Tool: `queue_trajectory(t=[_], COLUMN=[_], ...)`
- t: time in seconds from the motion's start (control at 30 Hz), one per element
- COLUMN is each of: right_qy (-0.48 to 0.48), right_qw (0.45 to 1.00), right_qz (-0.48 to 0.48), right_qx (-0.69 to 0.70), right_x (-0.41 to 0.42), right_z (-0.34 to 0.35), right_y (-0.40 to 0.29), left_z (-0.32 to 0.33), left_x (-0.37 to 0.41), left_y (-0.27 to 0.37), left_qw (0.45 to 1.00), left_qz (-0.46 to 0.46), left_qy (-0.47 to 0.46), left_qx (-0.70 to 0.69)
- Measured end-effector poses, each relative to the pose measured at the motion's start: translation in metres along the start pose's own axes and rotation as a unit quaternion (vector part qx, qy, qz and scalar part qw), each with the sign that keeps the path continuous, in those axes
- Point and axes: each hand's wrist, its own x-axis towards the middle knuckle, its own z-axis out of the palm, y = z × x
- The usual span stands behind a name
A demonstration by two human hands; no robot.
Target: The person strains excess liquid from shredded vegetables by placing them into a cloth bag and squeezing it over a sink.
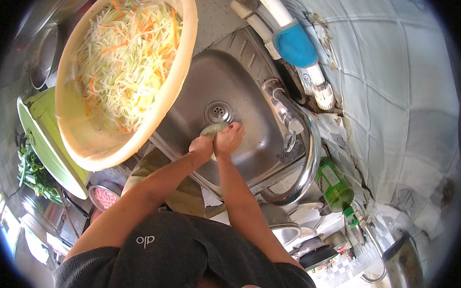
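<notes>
Over the stainless steel sink [231, 78], my left hand [201, 146] and my right hand [229, 138] press together around a pale greenish wad [214, 128]. Whether it is a cloth bundle or a mass of shredded vegetable, I cannot tell. The wad is just on my side of the round drain strainer [218, 112], and my fingers hide part of it. A large cream plastic colander [190, 64] holds shredded pale green vegetable with orange strips [130, 67] and stands at the upper left, beside the sink.
A curved chrome faucet [312, 156] arches along the sink's right side. Beyond it are white pipes with a blue cloth [295, 44] and a green bottle [334, 185]. To the left are a light green basin [45, 148], green leafy vegetables [37, 171] and a bowl of pink minced meat [105, 197].
</notes>
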Motion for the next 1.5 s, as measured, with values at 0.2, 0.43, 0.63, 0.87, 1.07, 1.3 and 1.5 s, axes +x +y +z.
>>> queue_trajectory(t=[0.2,0.43,0.63,0.87,1.07,1.3,1.5], right_qy=[-0.040,-0.056,-0.068,-0.051,-0.040,-0.008,0.143], right_qw=[0.999,0.998,0.997,0.997,0.997,0.997,0.931], right_qz=[-0.021,-0.030,-0.041,-0.052,-0.064,-0.055,0.052], right_qx=[-0.002,-0.020,-0.026,-0.025,-0.017,0.056,0.331], right_x=[0.010,0.020,0.029,0.035,0.038,0.046,0.028], right_z=[-0.001,0.001,-0.002,0.003,0.005,0.013,0.005], right_y=[-0.003,-0.010,-0.018,-0.026,-0.032,-0.030,0.011], left_z=[-0.003,-0.008,-0.003,-0.008,0.000,-0.013,-0.018], left_x=[0.006,0.016,0.026,0.032,0.039,0.040,0.019], left_y=[0.005,0.009,0.003,0.002,-0.009,-0.005,0.003], left_qw=[1.000,0.998,0.997,0.994,0.997,0.998,0.992], left_qz=[-0.029,-0.067,-0.061,-0.094,-0.059,0.005,0.009], left_qy=[-0.010,-0.020,-0.043,-0.047,-0.012,0.045,0.097], left_qx=[0.003,-0.006,0.019,-0.020,-0.039,-0.037,-0.074])
